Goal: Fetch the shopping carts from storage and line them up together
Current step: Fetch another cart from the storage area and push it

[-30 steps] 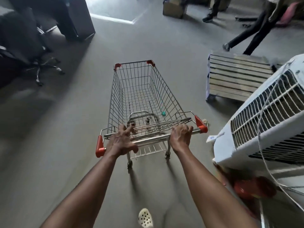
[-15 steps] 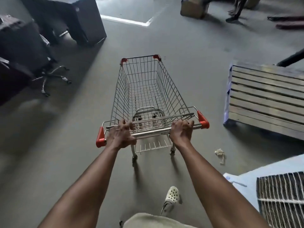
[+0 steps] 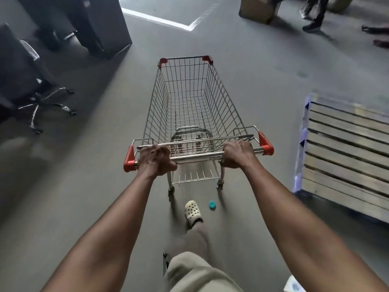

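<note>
1. The grey floor (image 3: 263, 66) fills the view, with a white painted line (image 3: 155, 20) well beyond the cart's front left.
2. The shopping cart (image 3: 223, 102) stands upright on the floor in the middle, its wire basket holding nothing, with red corner caps at the front and red ends on the handle bar (image 3: 200, 158).
3. A wooden pallet (image 3: 347, 148) lies flat to the cart's right, apart from it.
4. A dark cabinet (image 3: 101, 22) stands ahead and to the left of the cart.
5. An office chair (image 3: 23, 76) with a chrome star base sits well to the cart's left.
6. A cardboard box (image 3: 259, 7) sits far ahead of the cart to the right, with another person's legs (image 3: 315, 15) beside it.
7. The left hand (image 3: 156, 161) grips the cart's handle bar near its left red end, fingers wrapped fully round it.
8. The right hand (image 3: 237, 154) grips the same bar near the right red end, fingers curled tightly over it.
9. A pale clog (image 3: 192, 211) on the person's foot is just behind the cart's rear wheels.
10. A small blue cap (image 3: 212, 204) lies on the floor beside the clog, behind the cart's right rear wheel.
</note>
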